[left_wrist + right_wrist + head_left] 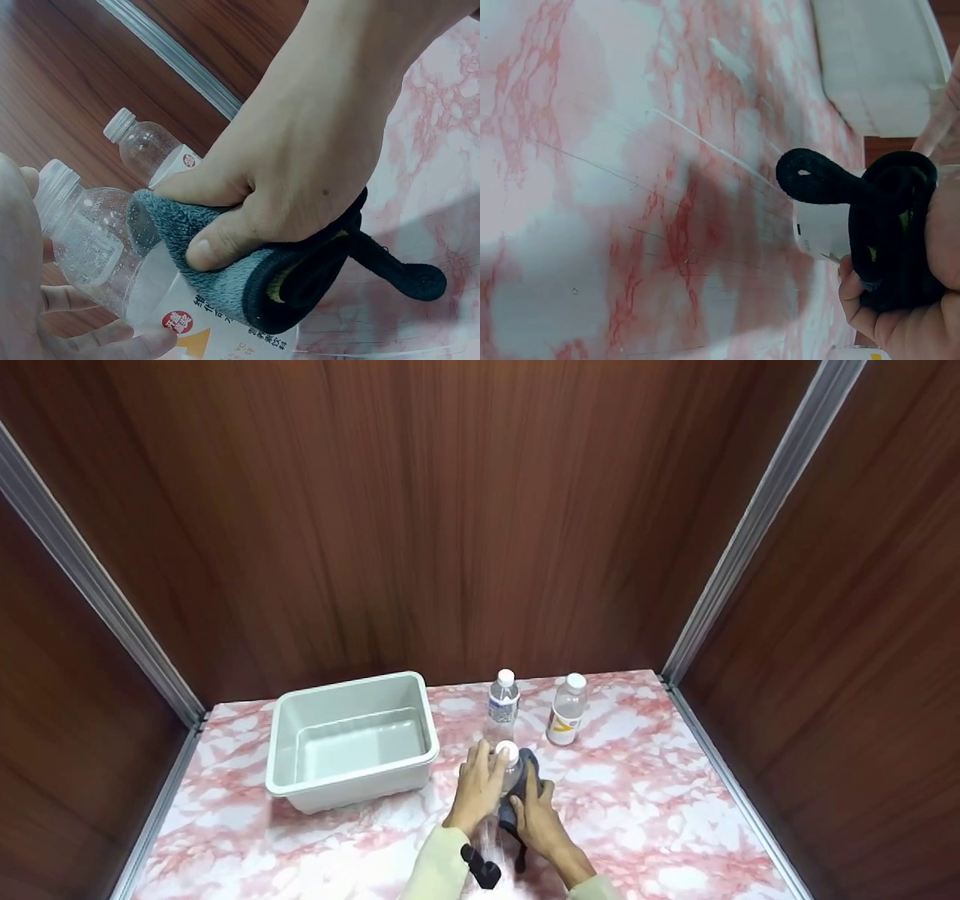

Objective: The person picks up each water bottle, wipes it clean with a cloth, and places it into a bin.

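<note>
A clear plastic bottle (94, 240) with a white cap stands between my two hands, its label white with a red mark and orange. My left hand (478, 789) grips it from the left, fingers behind and thumb up near the cap. On its other side, my right hand (541, 823) holds a folded grey cloth (180, 225) with black edging against the bottle. The cloth's black loop (810, 175) sticks out below the right hand. Hands and cloth hide much of the lower bottle in the head view.
Two more capped bottles stand farther back: one with a blue label (503, 706) straight behind, one with a white and yellow label (564, 724) to the right. A pale grey bin (367, 789) sits at left on the pink marbled table (637, 802). Brown panels (450, 525) enclose it.
</note>
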A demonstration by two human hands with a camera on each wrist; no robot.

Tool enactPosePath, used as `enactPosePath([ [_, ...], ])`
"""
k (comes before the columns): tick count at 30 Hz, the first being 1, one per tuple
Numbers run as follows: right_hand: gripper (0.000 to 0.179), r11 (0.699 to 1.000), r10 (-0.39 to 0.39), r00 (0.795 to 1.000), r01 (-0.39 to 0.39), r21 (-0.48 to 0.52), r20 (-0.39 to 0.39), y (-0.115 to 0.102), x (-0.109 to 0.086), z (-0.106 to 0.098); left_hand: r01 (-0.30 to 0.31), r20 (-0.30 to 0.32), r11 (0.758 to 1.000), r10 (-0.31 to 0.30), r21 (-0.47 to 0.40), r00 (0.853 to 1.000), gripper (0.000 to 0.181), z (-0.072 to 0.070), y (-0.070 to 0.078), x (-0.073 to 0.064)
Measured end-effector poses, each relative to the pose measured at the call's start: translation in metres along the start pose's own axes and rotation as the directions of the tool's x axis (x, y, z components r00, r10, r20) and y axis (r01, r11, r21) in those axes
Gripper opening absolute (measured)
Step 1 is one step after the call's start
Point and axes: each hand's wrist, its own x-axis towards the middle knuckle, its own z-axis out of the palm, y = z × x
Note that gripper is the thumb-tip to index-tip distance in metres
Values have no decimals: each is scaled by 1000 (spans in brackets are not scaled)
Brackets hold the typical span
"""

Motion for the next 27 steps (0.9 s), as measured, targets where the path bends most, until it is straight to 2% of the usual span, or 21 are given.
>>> enactPosePath([
  [12,62,1000,-7,999,8,-11,47,6,-3,3,13,1,1000,-13,-7,1000,31,0,0,-1],
  [19,65,996,83,983,-88,22,164,11,-4,6,-19,-8,1000,19,-2,1000,29,3,-1,-2],
  [27,65,993,110,977,-115,19,184,13,-2,9,-13,-16,1000,13,-3,1000,30,1,-1,0],
])
